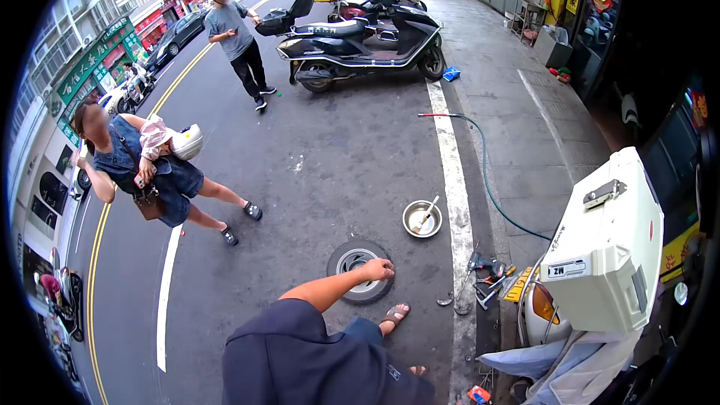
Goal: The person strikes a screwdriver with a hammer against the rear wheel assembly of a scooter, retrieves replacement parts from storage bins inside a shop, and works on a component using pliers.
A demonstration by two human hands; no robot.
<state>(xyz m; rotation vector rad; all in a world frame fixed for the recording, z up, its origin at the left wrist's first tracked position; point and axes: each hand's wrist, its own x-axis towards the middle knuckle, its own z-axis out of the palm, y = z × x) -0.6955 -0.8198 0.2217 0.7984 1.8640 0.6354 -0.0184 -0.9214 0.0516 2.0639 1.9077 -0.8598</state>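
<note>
The road (330, 157) stretches open beyond the wheel (352, 259), up to a parked scooter (356, 52). A person (161, 172) stands to the left and another (241, 39) farther off, with asphalt between them and the wheel. On the right, a white box (626, 236), the green hose (486, 161) and the painted line (454, 172) bound the space. The wheel lies flat, face up, near the feet; being round, it shows no long axis. Its right edge is under the left hand (378, 269), the nearer one; the right is out of view. A basin (406, 223) sits just beyond, to the right; tools (487, 264) lie past the line. The left hand is curled, fingers drawn in; I cannot tell whether it touches the tyre or grips anything. A brush (428, 214) rests in the basin.
</note>
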